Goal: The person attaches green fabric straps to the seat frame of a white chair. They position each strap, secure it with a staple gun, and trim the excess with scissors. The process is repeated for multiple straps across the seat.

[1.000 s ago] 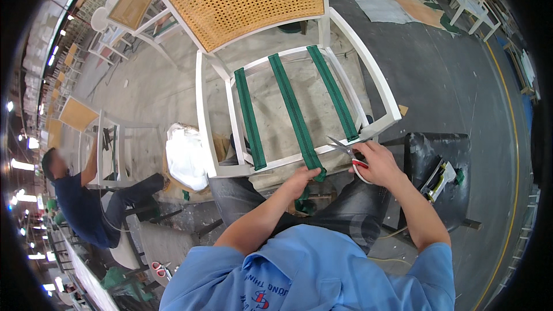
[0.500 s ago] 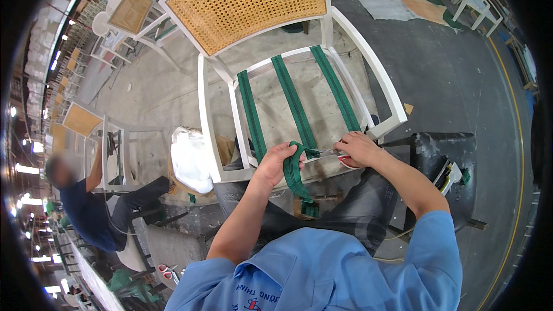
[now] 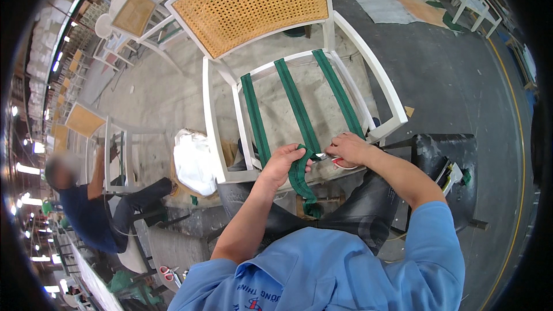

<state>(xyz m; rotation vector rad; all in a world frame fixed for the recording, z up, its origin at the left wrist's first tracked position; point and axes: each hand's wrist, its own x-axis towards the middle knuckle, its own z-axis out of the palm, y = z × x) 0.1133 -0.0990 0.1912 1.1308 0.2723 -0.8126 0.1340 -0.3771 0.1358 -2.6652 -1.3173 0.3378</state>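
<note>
White-framed armchair with tan woven-cane back (image 3: 253,8): is standing with back toward 12 o'clock. Three dark-green webbing straps (image 3: 296,101): are spanning its seat. Left hand (image 3: 285,161): is gripping the middle strap's loose end (image 3: 298,179), which is hanging toward 6 o'clock. Right hand (image 3: 350,148), near 3 o'clock from the left: is gripping metal scissors with red-and-white handles (image 3: 336,162), blades pointing toward 9 o'clock.

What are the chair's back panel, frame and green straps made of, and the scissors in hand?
Back panel: probably woven cane, perhaps a plastic imitation; golden, meshed with holes.
Frame: likely wood painted white; smooth, with no grain showing.
Green straps: seemingly woven fabric webbing, matt; dark lengthwise lines, loose end curling.
Scissors: grey blades look like metal; red-and-white handles, probably plastic.
</note>
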